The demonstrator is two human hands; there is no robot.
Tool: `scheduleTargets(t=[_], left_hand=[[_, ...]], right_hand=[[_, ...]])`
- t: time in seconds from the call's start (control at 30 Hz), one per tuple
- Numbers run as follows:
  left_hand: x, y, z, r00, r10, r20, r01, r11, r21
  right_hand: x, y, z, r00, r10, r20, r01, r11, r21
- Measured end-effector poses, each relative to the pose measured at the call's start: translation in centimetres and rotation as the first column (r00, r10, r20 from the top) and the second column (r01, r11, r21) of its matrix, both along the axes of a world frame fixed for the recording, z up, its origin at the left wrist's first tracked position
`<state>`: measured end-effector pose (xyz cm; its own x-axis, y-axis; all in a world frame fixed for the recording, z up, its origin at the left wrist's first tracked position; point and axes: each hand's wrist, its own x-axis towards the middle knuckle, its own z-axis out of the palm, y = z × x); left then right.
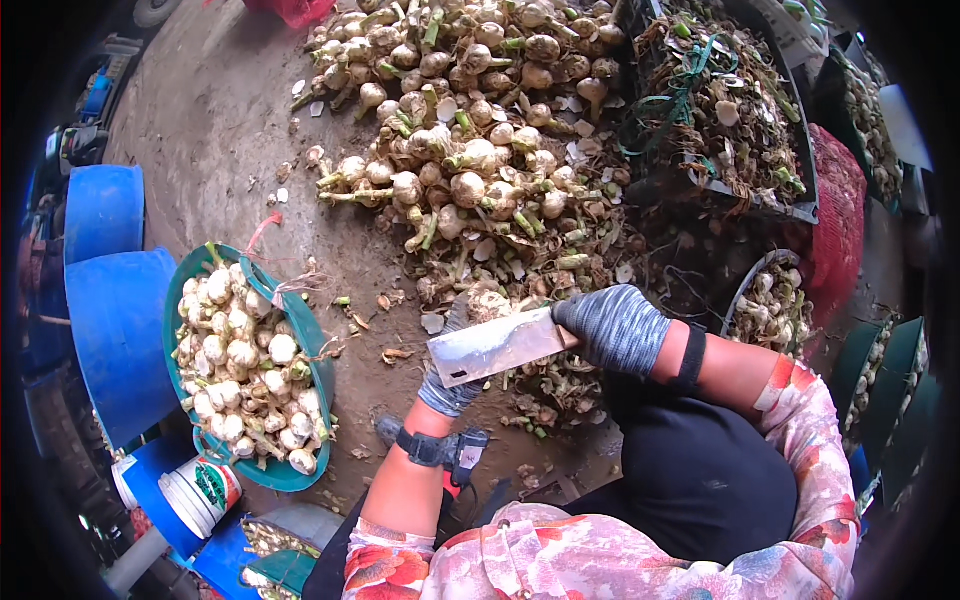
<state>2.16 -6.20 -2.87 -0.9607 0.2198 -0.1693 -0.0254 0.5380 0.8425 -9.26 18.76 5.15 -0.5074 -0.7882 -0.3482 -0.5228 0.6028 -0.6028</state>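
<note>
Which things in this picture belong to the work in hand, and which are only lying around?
Work in hand:
right hand, gripping the cleaver
left hand, partly hidden by it
garlic bulb by that hand
garlic pile
teal garlic tub, probably

Apparently lying around:
blue containers
red mesh sack

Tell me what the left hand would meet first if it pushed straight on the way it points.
Probably the garlic heap, just beyond the bulb at the left hand; depth is unclear, and the cleaver blade covers part of that hand.
</note>
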Motion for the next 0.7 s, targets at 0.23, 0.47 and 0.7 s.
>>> scheduleTargets(t=[0.23, 0.47, 0.7], left_hand=[[-0.7, 1.0, 0.5, 0.876, 0.19, 0.443, -0.464, 0.585, 0.666], [-0.8, 1.8, 1.0, 0.793, 0.122, 0.597, -0.608, 0.221, 0.763], [-0.4, 2.2, 1.3, 0.833, 0.167, 0.527, -0.552, 0.31, 0.774]], right_hand=[[0.3, -0.3, 0.6, 0.998, 0.046, 0.032, -0.048, 0.998, 0.045], [0.2, -1.0, 1.2, 0.994, 0.101, 0.051, -0.104, 0.992, 0.072], [0.3, -0.9, 1.1, 0.995, 0.092, 0.047, -0.095, 0.993, 0.063]])
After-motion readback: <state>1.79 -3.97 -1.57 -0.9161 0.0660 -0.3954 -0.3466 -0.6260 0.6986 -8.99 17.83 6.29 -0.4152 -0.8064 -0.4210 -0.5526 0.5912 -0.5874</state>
